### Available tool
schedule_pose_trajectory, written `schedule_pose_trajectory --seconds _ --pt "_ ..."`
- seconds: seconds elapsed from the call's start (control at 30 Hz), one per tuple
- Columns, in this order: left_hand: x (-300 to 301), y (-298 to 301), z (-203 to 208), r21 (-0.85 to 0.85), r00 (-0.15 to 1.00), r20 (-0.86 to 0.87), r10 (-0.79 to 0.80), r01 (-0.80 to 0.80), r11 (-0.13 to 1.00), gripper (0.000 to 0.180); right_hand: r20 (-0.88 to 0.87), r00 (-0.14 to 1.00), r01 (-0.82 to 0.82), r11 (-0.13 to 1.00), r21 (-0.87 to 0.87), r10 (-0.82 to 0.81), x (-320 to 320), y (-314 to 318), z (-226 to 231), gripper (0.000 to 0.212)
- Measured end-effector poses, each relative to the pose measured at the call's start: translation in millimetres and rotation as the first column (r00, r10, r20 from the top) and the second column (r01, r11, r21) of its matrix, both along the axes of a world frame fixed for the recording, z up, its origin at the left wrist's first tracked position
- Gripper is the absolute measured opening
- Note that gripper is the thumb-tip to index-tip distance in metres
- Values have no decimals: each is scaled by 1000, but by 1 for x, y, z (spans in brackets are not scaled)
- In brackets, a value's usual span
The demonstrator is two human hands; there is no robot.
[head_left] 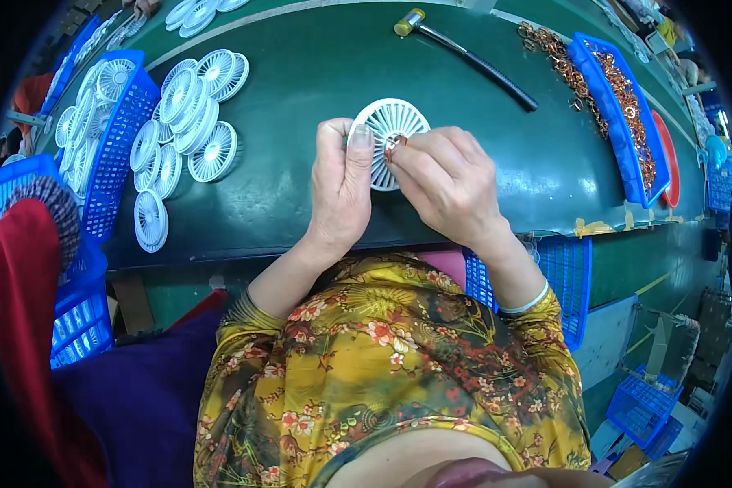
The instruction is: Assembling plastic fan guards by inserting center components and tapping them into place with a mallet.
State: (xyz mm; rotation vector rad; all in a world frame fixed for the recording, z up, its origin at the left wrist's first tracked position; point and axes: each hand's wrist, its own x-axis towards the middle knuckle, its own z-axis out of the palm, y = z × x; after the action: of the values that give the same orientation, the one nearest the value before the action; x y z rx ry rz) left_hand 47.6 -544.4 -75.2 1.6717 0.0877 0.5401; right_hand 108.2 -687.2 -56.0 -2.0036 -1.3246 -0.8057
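Note:
A round white plastic wheel with thin spokes [400, 114] is held upright over the green table, in front of me. My left hand [343, 183] grips its left edge, thumb on the near face and the other fingers behind. At the hub, my right hand [451, 183] pinches a small copper-coloured part [393, 149] between thumb and fingertips. The part touches or nearly touches the wheel's centre; the fingers hide most of it. More white wheels [214, 152] lie in loose stacks to the left.
A hammer with a yellow head [464, 55] lies at the back. On the right, a blue tray [655, 191] holds many copper parts, with a loose heap [573, 73] beside it and a red tray [667, 154] behind. A blue basket [110, 175] of white wheels stands left.

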Motion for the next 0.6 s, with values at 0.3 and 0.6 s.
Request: schedule_pose_trajectory --seconds 0.3,0.6 --pt "-1 1 -13 34 1000 -11 0 0 999 22 -190 980 50 996 -70 -62 -5 4 -6 13" --pt "1 -3 -15 -79 999 -47 -27 23 997 23 -212 970 136 990 47 -123 -10 6 -18 13"
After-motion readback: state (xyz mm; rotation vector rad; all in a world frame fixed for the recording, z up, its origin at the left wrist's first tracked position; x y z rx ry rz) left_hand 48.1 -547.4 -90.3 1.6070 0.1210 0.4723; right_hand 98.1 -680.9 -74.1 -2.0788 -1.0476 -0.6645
